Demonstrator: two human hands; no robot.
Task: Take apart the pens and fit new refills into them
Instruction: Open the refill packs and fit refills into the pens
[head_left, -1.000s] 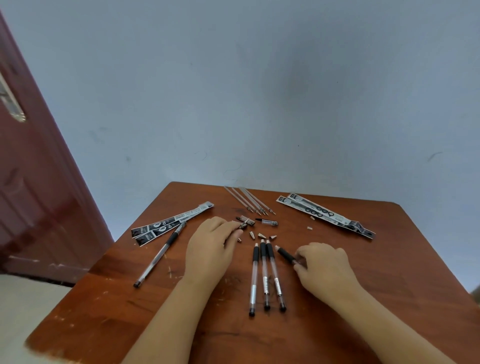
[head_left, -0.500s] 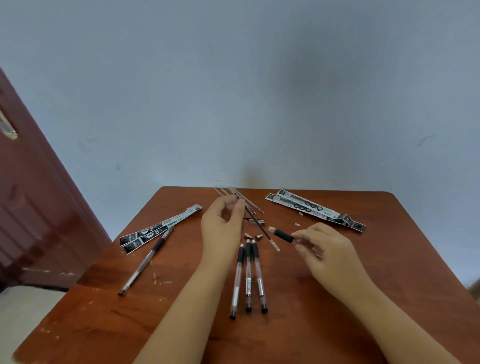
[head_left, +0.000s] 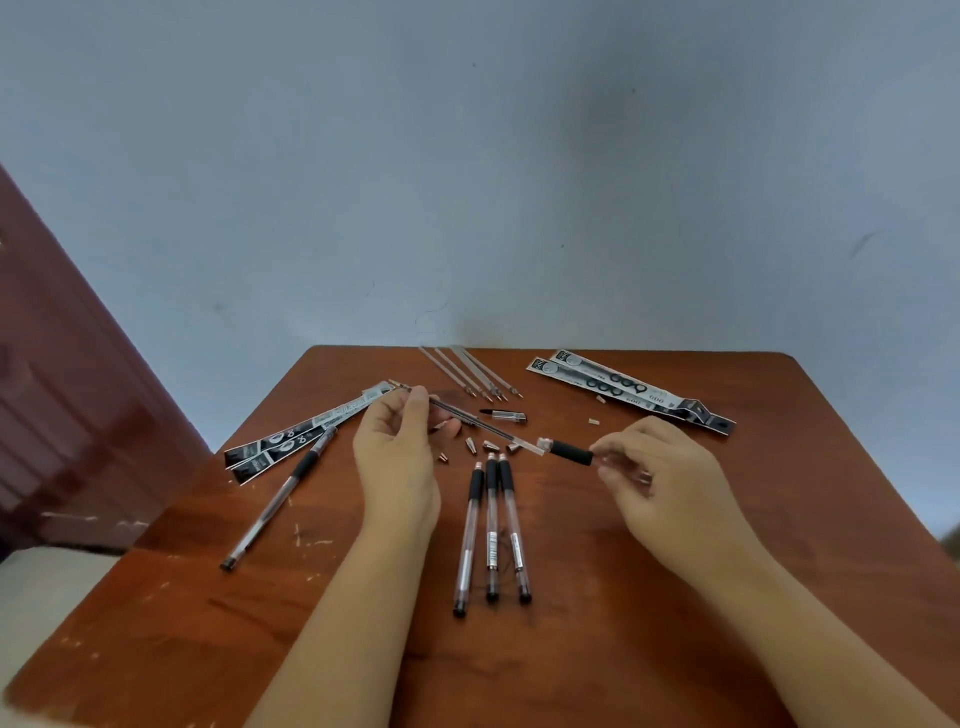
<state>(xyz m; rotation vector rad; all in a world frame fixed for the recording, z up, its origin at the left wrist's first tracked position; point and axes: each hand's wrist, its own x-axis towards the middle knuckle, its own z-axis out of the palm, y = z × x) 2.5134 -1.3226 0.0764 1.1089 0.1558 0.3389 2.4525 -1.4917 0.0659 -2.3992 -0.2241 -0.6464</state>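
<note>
My left hand (head_left: 397, 457) pinches a thin dark refill (head_left: 467, 418) near its tip end, above the table. The refill's far end points at the open mouth of a pen barrel with a black grip (head_left: 569, 451), which my right hand (head_left: 657, 470) holds by its rear part. Refill and barrel line up, almost touching; I cannot tell if the refill is inside. Three pens (head_left: 491, 525) lie side by side between my forearms. A fourth pen (head_left: 280, 499) lies at the left.
On the wooden table (head_left: 779, 519): several used refills (head_left: 470, 374) at the back, refill packets at the left (head_left: 306, 431) and back right (head_left: 628, 389), a clear pen cap (head_left: 506, 415), and several small metal tips (head_left: 480, 446). A red-brown door (head_left: 57, 415) stands left.
My left hand picked a refill from the table and drew it left. My right hand lifted the black-grip barrel, and the two parts now line up end to end.
</note>
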